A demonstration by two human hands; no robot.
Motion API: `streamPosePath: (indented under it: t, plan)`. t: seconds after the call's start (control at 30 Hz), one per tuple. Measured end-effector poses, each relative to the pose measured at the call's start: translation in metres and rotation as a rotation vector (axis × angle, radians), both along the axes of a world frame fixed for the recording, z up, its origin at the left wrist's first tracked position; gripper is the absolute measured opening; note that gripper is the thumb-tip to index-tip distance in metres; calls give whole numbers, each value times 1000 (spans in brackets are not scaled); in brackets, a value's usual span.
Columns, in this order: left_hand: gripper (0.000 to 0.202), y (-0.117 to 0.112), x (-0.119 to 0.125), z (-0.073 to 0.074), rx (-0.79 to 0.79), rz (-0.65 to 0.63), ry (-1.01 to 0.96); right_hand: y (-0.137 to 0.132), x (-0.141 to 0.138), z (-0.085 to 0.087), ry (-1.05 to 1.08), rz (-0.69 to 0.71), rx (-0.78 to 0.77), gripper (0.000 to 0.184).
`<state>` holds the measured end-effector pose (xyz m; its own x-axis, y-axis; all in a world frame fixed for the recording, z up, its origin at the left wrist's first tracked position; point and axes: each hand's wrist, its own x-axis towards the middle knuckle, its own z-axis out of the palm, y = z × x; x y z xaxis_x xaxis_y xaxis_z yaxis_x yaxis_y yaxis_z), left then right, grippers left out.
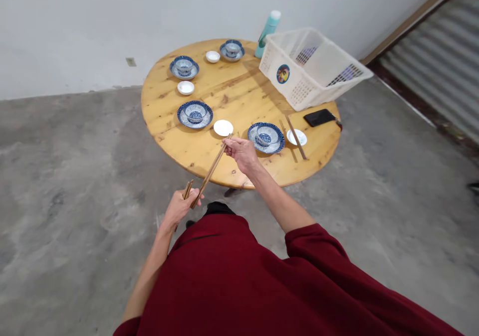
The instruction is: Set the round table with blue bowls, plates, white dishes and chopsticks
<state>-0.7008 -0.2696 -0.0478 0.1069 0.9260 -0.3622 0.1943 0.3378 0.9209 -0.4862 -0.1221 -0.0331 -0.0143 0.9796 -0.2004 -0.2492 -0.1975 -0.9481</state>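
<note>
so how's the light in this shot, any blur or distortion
head view: soft even light, only faint shadows by the white plastic basket; round wooden table squashed to an oval; brown wooden chopsticks in left hand and right hand sharp, no motion blur

Right hand (243, 154): fingers pinch the upper end of a pair of chopsticks (211, 171) over the near edge of the worktop (239, 91).
Left hand (179, 209): closed on the pair's lower end; spare chopsticks (187, 189) poke up from the fist.
Worktop: round, wooden, bearing four blue bowls (195, 114) on plates.
White saucer (223, 127): just beyond the pair's tip.
Basket (310, 72): white, at the far right.
</note>
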Motion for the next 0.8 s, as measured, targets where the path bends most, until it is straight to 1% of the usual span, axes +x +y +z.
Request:
streamPosePath:
  t: [0.13, 0.27, 0.47, 0.6, 0.8]
  plan:
    - [51, 1, -2, -1, 5, -17, -7, -1, -2, 1, 24, -12, 7, 44]
    - [51, 5, -5, -6, -7, -49, -26, -3, -3, 2, 14, -30, 11, 39]
    - [50, 19, -3, -15, -33, -98, -46, 1, 2, -2, -37, -64, -12, 31]
    - [50, 41, 0, -23, -69, -140, -68, 17, 10, -10, -68, -90, -43, 31]
    - [51, 92, -2, -32, -119, -205, -46, 58, 17, -30, -19, -145, -80, 33]
